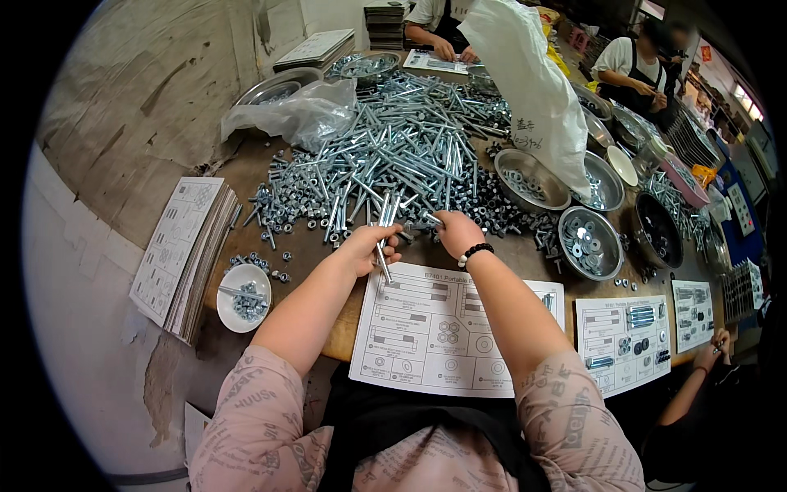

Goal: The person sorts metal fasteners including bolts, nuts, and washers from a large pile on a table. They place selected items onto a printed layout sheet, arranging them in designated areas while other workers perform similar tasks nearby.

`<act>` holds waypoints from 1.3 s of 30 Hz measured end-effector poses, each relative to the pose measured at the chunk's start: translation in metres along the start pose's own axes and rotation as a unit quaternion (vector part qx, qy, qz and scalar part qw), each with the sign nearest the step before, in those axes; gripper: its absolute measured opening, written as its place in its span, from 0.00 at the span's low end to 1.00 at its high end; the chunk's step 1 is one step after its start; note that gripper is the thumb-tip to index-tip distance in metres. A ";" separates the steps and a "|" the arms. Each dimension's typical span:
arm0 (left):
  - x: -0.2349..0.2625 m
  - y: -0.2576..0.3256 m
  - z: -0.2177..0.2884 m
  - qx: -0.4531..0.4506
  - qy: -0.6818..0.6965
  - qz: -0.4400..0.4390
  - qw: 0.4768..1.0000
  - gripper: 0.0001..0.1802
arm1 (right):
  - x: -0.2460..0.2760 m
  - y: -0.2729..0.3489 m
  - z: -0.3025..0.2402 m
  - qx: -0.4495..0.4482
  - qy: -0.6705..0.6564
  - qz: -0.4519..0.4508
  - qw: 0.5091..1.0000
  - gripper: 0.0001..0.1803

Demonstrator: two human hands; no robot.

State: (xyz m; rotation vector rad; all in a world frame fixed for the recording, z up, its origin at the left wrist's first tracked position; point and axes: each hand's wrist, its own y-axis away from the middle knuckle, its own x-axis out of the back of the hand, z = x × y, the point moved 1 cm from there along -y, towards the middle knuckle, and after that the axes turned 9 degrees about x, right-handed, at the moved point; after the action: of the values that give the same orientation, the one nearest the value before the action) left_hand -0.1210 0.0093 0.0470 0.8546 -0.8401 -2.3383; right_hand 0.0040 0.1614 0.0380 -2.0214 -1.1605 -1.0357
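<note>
My left hand (371, 248) is closed around several long silver bolts (385, 215), which stick up past the fingers, one pointing down. To its right, my right hand (461, 236), with a beaded bracelet at the wrist, pinches a silver bolt (434, 219) at the edge of the heap. The large heap of loose bolts (402, 148) spreads just beyond both hands, with nuts and shorter bolts along its near side. Below the hands lies a white printed card (426, 361) with part drawings; my right forearm hides some of it, and a few bolts lie at its upper right.
At the left are a stack of printed cards (184, 246) and a white bowl (234, 315) of small hardware. Metal bowls of washers (590, 243) and a white sack (541, 98) stand at right. Filled cards (623, 381) lie beside mine. Other people (631, 70) work nearby.
</note>
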 end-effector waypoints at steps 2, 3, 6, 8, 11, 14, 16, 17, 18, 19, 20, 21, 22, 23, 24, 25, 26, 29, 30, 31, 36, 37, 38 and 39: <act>0.003 -0.005 -0.001 0.000 -0.003 -0.026 1.000 0.10 | -0.007 -0.003 0.000 0.008 -0.080 -0.008 0.997 0.17; 0.004 -0.007 -0.001 0.000 -0.005 -0.039 0.999 0.10 | -0.007 -0.001 -0.007 -0.009 -0.158 -0.018 0.987 0.20; 0.003 -0.005 0.002 -0.028 -0.039 -0.048 0.998 0.10 | -0.017 -0.002 -0.016 -0.039 -0.253 -0.007 0.967 0.20; 0.000 0.003 0.005 -0.044 -0.084 -0.050 0.994 0.10 | -0.015 0.000 -0.020 -0.091 -0.380 0.006 0.920 0.21; -0.011 0.017 0.008 -0.062 -0.155 -0.063 0.984 0.09 | 0.005 0.013 -0.026 -0.102 -0.498 0.040 0.860 0.23; -0.022 0.024 0.007 -0.078 -0.239 -0.084 0.964 0.10 | 0.030 0.034 -0.020 -0.063 -0.530 0.088 0.841 0.21; -0.032 0.026 -0.002 -0.108 -0.314 -0.090 0.939 0.10 | 0.051 0.053 -0.011 -0.070 -0.503 0.107 0.855 0.18; -0.040 0.029 -0.004 -0.108 -0.383 -0.060 0.916 0.10 | 0.060 0.063 -0.003 -0.079 -0.485 0.121 0.863 0.15; -0.047 0.027 -0.010 -0.162 -0.477 -0.038 0.863 0.11 | 0.066 0.074 0.007 -0.087 -0.466 0.135 0.870 0.14; -0.055 0.024 -0.018 -0.216 -0.563 -0.016 0.797 0.11 | 0.070 0.086 0.018 -0.095 -0.444 0.143 0.879 0.11; -0.065 0.024 -0.024 -0.272 -0.641 0.008 0.718 0.12 | 0.077 0.098 0.024 -0.103 -0.460 0.158 0.868 0.10; -0.079 0.032 -0.030 -0.265 -0.695 0.020 0.668 0.14 | 0.083 0.110 0.029 -0.106 -0.443 0.160 0.876 0.11; -0.087 0.028 -0.043 -0.303 -0.730 0.022 0.612 0.13 | 0.088 0.122 0.034 -0.108 -0.426 0.160 0.884 0.11; -0.100 0.027 -0.049 -0.292 -0.764 0.013 0.575 0.13 | 0.090 0.132 0.041 -0.112 -0.413 0.163 0.889 0.11; -0.113 0.026 -0.056 -0.281 -0.796 0.005 0.537 0.12 | 0.091 0.141 0.044 -0.120 -0.398 0.173 0.893 0.10; -0.121 0.022 -0.066 -0.295 -0.799 -0.002 0.523 0.11 | 0.092 0.150 0.048 -0.121 -0.366 0.164 0.908 0.10; -0.127 0.017 -0.074 -0.295 -0.802 -0.002 0.519 0.11 | 0.091 0.157 0.054 -0.121 -0.334 0.155 0.922 0.10; -0.142 0.002 -0.094 -0.300 -0.811 0.004 0.503 0.11 | 0.089 0.175 0.058 -0.156 -0.274 0.103 0.943 0.10; -0.146 -0.001 -0.099 -0.310 -0.802 0.010 0.510 0.13 | 0.089 0.179 0.057 -0.165 -0.256 0.090 0.948 0.10; -0.149 -0.001 -0.104 -0.320 -0.793 0.017 0.518 0.15 | 0.088 0.182 0.057 -0.183 -0.251 0.080 0.947 0.11; -0.143 0.003 -0.107 -0.368 -0.767 0.023 0.525 0.30 | 0.080 0.188 0.062 -0.182 -0.287 0.079 0.937 0.14; -0.135 0.003 -0.101 -0.372 -0.766 0.011 0.525 0.33 | 0.083 0.188 0.058 -0.187 -0.281 0.076 0.938 0.14; -0.125 0.004 -0.095 -0.376 -0.764 0.001 0.525 0.36 | 0.085 0.189 0.055 -0.190 -0.274 0.073 0.940 0.14; -0.113 0.003 -0.089 -0.402 -0.759 -0.011 0.512 0.37 | 0.086 0.190 0.057 -0.176 -0.233 0.065 0.954 0.14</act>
State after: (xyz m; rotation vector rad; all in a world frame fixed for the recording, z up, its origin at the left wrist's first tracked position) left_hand 0.0177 0.0452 0.0386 -1.8438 -0.0064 -2.5125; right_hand 0.2186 0.1571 0.0604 -2.6907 -1.1010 -0.7597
